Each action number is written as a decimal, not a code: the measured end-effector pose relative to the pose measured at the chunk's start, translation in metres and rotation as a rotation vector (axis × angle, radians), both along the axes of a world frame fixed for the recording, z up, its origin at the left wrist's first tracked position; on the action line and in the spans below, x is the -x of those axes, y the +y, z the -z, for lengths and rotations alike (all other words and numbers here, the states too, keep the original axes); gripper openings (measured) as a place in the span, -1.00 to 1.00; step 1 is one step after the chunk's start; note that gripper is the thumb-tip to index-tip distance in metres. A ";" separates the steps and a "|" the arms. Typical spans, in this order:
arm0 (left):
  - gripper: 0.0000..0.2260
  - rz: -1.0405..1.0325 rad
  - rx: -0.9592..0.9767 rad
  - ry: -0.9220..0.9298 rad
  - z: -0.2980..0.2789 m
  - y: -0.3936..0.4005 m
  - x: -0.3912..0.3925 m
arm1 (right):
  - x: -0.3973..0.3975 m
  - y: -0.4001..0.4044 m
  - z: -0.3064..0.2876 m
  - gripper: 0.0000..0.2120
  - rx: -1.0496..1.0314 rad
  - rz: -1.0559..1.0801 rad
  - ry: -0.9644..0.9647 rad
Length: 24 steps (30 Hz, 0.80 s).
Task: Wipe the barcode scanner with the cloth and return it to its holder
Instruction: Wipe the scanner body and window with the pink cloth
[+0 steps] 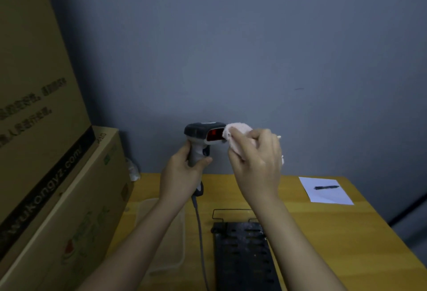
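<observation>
My left hand [182, 172] grips the handle of a grey barcode scanner [199, 134], held upright above the yellow table [323, 233]. Its red window faces right. My right hand [256, 163] holds a bunched pale pink cloth [235, 133] pressed against the right side of that window. The scanner's grey cable [199, 233] hangs down to the table's front. A black slotted holder [242, 256] with a wire frame lies flat on the table below my right forearm.
Large cardboard boxes [46, 152] stand stacked along the left. A clear plastic tray [166, 244] lies under my left forearm. A white sheet of paper [325, 190] with a dark pen [326, 187] on it rests at the table's far right. A grey wall is behind.
</observation>
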<state>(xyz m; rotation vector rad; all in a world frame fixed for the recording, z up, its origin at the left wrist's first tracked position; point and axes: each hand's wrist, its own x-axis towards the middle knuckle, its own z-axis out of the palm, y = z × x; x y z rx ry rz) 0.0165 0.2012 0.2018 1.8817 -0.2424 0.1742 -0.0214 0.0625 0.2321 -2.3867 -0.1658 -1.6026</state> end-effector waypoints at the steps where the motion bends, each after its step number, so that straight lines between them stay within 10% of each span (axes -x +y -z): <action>1: -0.73 0.000 -0.004 -0.004 0.000 0.000 0.001 | -0.003 -0.002 0.002 -0.80 0.073 0.017 -0.002; 10: -0.73 0.001 -0.062 -0.016 0.002 0.010 0.002 | -0.010 -0.021 0.005 -0.71 0.352 -0.069 0.189; 24: -0.77 -0.012 -0.120 -0.045 0.002 0.010 -0.001 | -0.003 -0.011 -0.003 -0.72 -0.283 -0.221 0.247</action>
